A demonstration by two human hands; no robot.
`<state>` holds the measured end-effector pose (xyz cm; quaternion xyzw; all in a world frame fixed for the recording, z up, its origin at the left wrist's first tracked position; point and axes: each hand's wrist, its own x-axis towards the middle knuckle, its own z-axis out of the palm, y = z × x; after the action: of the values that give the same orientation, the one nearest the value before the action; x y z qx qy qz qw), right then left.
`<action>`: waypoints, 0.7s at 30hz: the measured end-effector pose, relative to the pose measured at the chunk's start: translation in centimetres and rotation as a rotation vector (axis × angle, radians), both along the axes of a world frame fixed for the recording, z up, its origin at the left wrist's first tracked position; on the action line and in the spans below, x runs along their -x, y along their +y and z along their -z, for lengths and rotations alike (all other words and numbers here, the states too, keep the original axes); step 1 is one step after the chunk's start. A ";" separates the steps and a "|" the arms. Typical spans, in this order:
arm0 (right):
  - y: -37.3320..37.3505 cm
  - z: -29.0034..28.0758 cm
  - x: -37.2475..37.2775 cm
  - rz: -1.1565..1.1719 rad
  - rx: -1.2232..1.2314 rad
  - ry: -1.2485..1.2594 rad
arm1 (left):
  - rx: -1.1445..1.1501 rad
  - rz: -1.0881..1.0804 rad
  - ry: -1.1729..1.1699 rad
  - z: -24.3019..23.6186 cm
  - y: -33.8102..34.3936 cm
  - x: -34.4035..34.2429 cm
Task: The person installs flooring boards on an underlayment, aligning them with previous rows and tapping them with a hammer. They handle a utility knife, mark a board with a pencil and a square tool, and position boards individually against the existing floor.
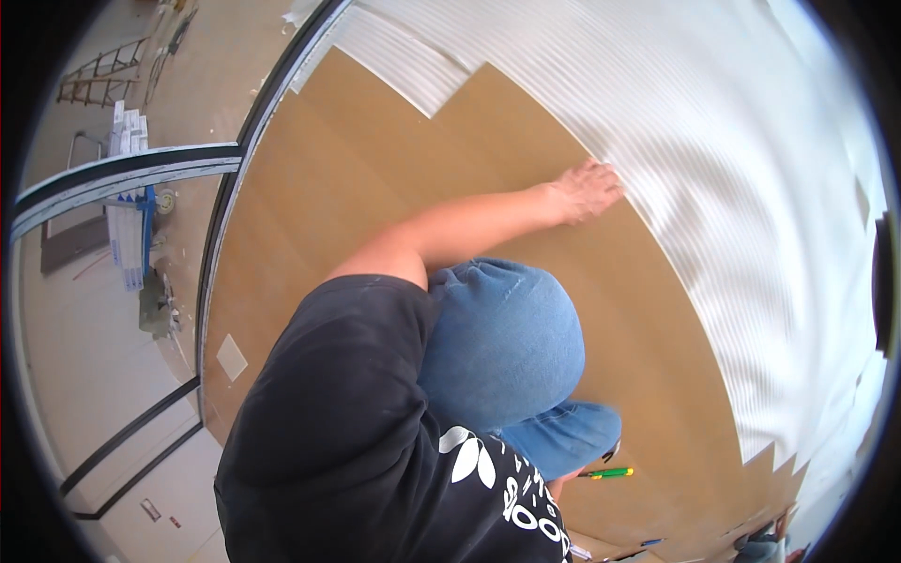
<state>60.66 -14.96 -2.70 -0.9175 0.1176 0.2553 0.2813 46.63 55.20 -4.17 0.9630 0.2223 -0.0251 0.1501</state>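
My left hand (587, 191) lies on the tan floorboards (450, 178), fingertips at their long edge where the white ribbed foam underlay (694, 178) begins. Its fingers are stretched out and hold nothing. Only a small part of my right hand (565, 482) shows below my jeans-covered knee. From it a thin green and yellow tool (608, 472) sticks out; the hand looks closed on its end, though the fingers are mostly hidden. The boards end in steps at the far side and at the lower right.
A dark metal door frame (218, 225) runs along the left side. Beyond it are a wooden ladder (103, 73) and stacked long white packs (124, 230). A pale square piece (232, 357) lies on the boards at left. A small blue item (652, 541) lies near the bottom.
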 end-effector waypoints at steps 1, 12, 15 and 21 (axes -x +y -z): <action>1.4 -0.6 -1.0 -0.053 0.151 0.055 | -0.060 -0.105 0.011 0.3 1.5 3.7; 40.3 -1.4 -11.4 -1.197 0.104 -0.434 | -0.029 -0.577 0.077 1.8 9.7 16.7; 51.4 -1.0 -7.8 -1.424 0.004 -0.425 | -0.108 -0.447 0.123 0.6 10.5 15.0; 61.4 -0.2 -1.6 -1.542 0.070 -0.397 | -0.110 -0.419 0.041 1.2 10.7 13.7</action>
<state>62.24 46.40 -2.53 -0.7770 -0.5947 0.2059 0.0122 32.90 65.90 -5.33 0.9018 0.4216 -0.0007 0.0950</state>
